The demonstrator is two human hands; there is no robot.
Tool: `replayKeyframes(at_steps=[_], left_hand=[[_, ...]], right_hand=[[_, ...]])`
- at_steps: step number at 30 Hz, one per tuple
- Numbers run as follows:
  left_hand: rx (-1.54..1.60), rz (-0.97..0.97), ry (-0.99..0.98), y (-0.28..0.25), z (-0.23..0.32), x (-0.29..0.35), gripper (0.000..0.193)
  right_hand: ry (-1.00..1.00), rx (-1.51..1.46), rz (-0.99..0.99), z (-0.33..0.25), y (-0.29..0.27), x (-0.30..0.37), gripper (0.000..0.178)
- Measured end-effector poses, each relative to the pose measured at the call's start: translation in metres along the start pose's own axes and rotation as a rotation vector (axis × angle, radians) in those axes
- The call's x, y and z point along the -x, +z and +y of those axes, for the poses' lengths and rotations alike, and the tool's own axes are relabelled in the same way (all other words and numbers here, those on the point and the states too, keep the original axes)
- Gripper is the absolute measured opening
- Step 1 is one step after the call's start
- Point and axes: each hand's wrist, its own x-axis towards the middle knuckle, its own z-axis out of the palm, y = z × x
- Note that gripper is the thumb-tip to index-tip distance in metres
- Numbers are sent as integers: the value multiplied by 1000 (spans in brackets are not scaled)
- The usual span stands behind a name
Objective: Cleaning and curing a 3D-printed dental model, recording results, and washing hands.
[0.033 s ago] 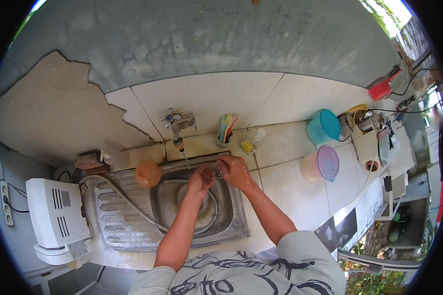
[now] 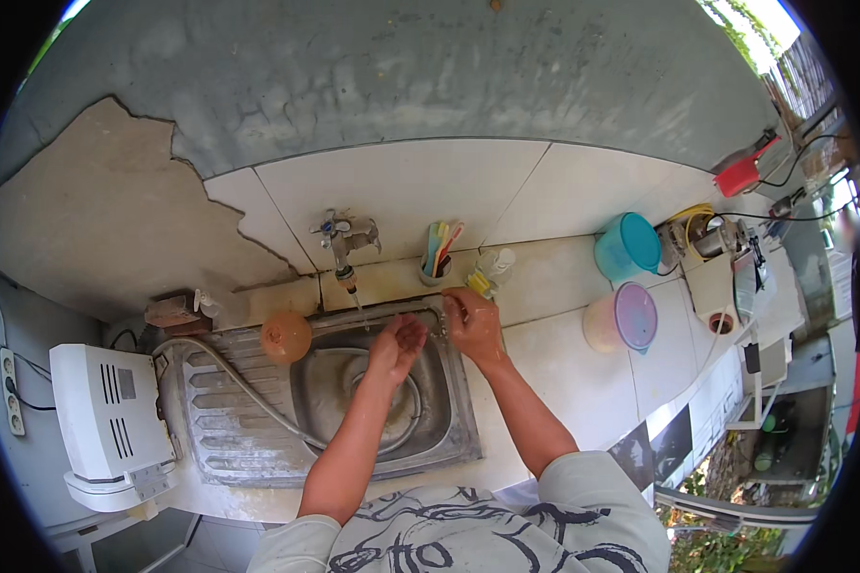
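Over the steel sink [image 2: 470,401], my left hand [image 2: 398,347] is open with its palm turned up and its fingers loosely bent. It holds nothing that I can see. To its right, my right hand [image 2: 473,323] is closed, its fingers curled down over the sink's back right corner; what they hold, if anything, is hidden. A thin stream of water runs from the wall tap [image 2: 346,271], just left of my left hand. Beyond my right hand stand a clear bottle with a yellow label [image 2: 490,271] and a cup of toothbrushes [image 2: 436,271].
An orange round object [image 2: 287,337] sits on the sink's left side near a grey hose [image 2: 248,380]. A white appliance [image 2: 110,411] stands far left. On the right of the tiled counter [image 2: 554,382] are a turquoise container [image 2: 629,246] and a purple-lidded container [image 2: 633,317].
My right hand has moved slightly right, away from my left hand, and its fingers are now curled nearer the sink's corner. My left hand has shifted a little to the right.
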Motion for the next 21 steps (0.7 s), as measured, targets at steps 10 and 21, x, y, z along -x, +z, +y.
replayKeyframes(at_steps=[10,21], left_hand=[[-58,-209,49,135,-8,-26,40],[-15,-227,41,115,-7,-15,38]], right_hand=[[-227,151,43,64,-45,-46,83],[-182,96,48,77,-14,-12,81]])
